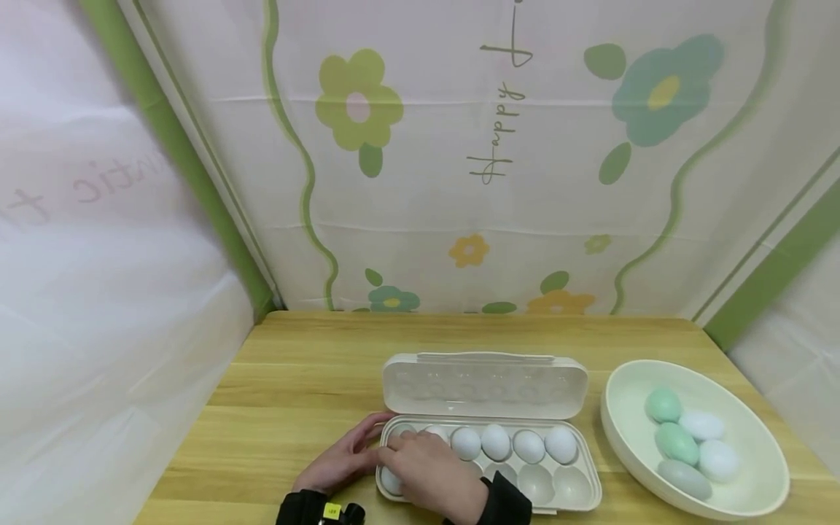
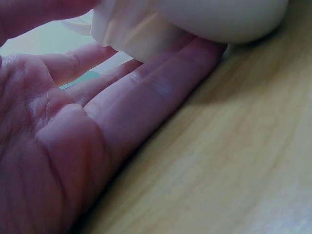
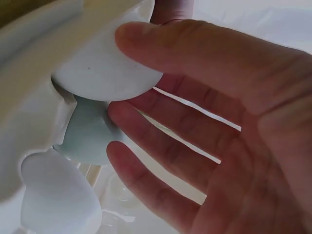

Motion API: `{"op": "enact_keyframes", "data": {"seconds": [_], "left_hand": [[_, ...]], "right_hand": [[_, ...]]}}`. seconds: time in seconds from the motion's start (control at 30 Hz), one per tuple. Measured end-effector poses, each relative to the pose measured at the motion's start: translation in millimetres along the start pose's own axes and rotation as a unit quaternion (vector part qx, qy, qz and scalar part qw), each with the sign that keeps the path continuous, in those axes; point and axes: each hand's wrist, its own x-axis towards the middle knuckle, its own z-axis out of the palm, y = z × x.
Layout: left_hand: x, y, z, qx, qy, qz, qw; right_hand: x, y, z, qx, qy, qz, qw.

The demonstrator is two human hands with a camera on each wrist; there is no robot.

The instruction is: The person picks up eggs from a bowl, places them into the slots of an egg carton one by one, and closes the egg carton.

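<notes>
Steadying left hand (image 1: 341, 459): fingers straight, released, against the left end of the egg carton (image 1: 572, 487);
White egg (image 3: 105, 70): in the carton's near left pocket;
Right hand (image 1: 426, 470): grasping that egg between thumb and fingers;
Lid (image 1: 485, 392): raised behind a row of eggs (image 1: 495, 442);
Bowl (image 1: 755, 419): beside the carton, on the table (image 1: 315, 372); five eggs (image 1: 677, 445) inside, green, white and grey

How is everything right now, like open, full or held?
Egg box: open, partly filled
Lid: tipped back
Bowl: partly filled, with five eggs
Left hand: touching the egg box
Right hand: holding a white egg
</notes>
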Motion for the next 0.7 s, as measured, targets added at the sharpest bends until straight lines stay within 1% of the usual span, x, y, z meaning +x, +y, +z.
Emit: {"op": "enact_keyframes", "data": {"seconds": [0.13, 0.27, 0.6, 0.7], "left_hand": [[-0.6, 0.4, 0.2, 0.004, 0.003, -0.001, 1.0], [-0.5, 0.5, -0.2, -0.002, 0.004, -0.001, 1.0], [-0.4, 0.8, -0.6, -0.012, 0.002, 0.001, 0.9999], [0.0, 0.1, -0.3, -0.015, -0.002, 0.001, 0.9999]], "right_hand": [[-0.3, -1.8, -1.0, 0.006, -0.007, 0.013, 0.9999], [-1.7, -2.1, -3.3, 0.02, -0.011, 0.024, 0.9994], [-6.7, 4.0, -9.3, 0.058, -0.022, 0.025, 0.9978], [-8.6, 6.9, -12.2, 0.057, -0.023, 0.032, 0.9976]]}}
